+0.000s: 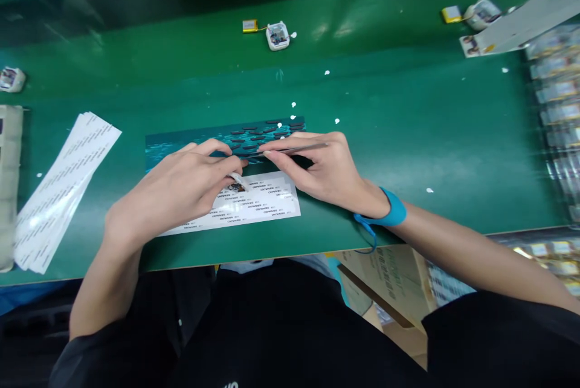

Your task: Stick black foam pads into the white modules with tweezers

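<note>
My left hand (181, 185) is closed around a small white-cased circuit board (237, 185), mostly covered by the fingers. My right hand (321, 167) pinches a pair of metal tweezers (303, 148), whose tips point left toward the left fingertips. Under and beyond the fingertips lies a blue-teal sheet (190, 140) bearing several small dark strips (256, 138). Below the hands is a white sheet (278, 200) printed with rows of repeated text, partly covered by the left hand. A blue wrist strap (394, 208) circles my right wrist.
More printed white strips (67, 188) lie at left beside a pale tray (9, 188). A white-cased board (277, 35) wired to a yellow-ended battery (249, 26) sits at the back. Clear trays (559, 110) stand at right. Small white bits dot the green table (408, 116).
</note>
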### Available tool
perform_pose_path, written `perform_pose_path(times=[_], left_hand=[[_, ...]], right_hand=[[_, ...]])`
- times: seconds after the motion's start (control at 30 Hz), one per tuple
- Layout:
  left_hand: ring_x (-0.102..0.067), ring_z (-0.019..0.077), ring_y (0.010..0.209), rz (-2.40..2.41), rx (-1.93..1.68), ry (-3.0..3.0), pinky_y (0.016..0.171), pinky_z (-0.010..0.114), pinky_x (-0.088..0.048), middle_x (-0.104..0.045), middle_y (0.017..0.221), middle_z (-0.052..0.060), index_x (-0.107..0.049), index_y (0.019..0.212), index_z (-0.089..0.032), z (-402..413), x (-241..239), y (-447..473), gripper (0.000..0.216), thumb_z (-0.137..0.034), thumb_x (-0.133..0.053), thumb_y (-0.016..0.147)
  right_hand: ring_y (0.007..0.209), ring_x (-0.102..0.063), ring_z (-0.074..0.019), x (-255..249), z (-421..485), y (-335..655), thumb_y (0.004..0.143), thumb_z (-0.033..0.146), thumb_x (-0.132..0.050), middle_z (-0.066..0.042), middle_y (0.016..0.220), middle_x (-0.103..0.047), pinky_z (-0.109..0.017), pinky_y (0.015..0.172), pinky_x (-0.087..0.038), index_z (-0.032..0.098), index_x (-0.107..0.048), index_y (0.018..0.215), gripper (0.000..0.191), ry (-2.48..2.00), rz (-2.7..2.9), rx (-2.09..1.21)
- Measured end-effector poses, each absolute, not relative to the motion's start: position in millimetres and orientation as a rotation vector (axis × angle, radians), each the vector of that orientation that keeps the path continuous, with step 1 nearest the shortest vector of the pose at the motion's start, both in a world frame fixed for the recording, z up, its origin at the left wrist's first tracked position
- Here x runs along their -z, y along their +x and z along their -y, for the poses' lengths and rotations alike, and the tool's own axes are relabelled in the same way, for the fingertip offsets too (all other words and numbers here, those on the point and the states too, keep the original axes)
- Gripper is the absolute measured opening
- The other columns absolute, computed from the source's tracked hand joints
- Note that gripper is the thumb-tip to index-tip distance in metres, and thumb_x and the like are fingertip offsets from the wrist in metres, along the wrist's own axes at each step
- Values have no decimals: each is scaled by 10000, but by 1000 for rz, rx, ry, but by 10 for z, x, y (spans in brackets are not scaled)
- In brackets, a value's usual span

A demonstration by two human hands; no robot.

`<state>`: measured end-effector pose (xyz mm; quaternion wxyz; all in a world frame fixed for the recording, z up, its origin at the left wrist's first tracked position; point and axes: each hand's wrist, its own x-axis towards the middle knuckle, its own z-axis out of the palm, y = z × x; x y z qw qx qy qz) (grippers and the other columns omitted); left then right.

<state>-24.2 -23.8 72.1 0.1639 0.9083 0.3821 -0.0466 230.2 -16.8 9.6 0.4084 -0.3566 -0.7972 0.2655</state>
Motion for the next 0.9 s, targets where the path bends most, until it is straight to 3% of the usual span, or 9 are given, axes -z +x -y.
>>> perform_pose_path(times=[0.17, 0.3, 0.5, 0.6, 0.7, 0.8, 0.9], left_hand=[[-702, 313, 1170, -1097, 141, 2572, 882, 433, -591, -724, 1250, 134, -725, 1222, -196, 235, -719, -232, 350, -174, -420, 1052], [-700, 277, 1085, -1108, 70, 2541, 916, 412, -570, -726, 1141, 101, -732, 1140, -212, 227, -702, -228, 310, -156, -445, 1036], [-683, 239, 914, -1138, 30, 2510, 721, 328, -518, -685, 994, 84, -743, 1101, -221, 200, -664, -220, 267, -178, -487, 1039], [-682, 250, 935, -1139, 7, 2509, 720, 338, -513, -696, 998, 88, -748, 1112, -222, 189, -667, -249, 272, -192, -485, 1050], [-678, 292, 1084, -1000, -66, 2457, 830, 391, -548, -745, 1056, 92, -756, 1088, -233, 196, -757, -316, 262, -219, -495, 1076], [-696, 262, 1154, -748, -295, 2206, 923, 378, -575, -796, 1155, 49, -771, 1093, -275, 208, -879, -359, 214, -192, -577, 1062], [-717, 185, 845, -879, -931, 1713, 714, 303, -550, -812, 975, 36, -789, 1054, -263, 176, -865, -307, 144, -183, -673, 1027]], right_hand=[[883, -833, -207, -80, 171, 2298, 1042, 197, -676, -44, 1064, -851, -334, 791, -663, 197, -857, 932, 211, -894, 2050, -573], [825, -816, -186, -16, 177, 2265, 1045, 167, -680, -45, 1020, -856, -319, 767, -660, 146, -843, 1081, 169, -833, 2073, -506], [778, -803, -172, 10, 197, 2243, 1060, 187, -665, -44, 993, -855, -301, 701, -640, 145, -825, 1121, 176, -836, 2034, -449], [771, -794, -166, -25, 196, 2265, 1058, 177, -670, -52, 984, -854, -293, 696, -627, 125, -816, 1127, 171, -818, 2025, -469], [711, -756, -154, -73, 197, 2297, 1044, 150, -682, -65, 954, -849, -292, 644, -600, 94, -799, 1149, 167, -764, 2034, -448], [703, -747, -143, -142, 193, 2351, 1035, 129, -687, -56, 958, -851, -283, 634, -596, 144, -799, 1177, 181, -747, 1995, -382], [709, -770, -146, -230, 188, 2421, 1027, 125, -691, -24, 1029, -857, -287, 610, -604, 258, -803, 1217, 257, -755, 1909, -299]])
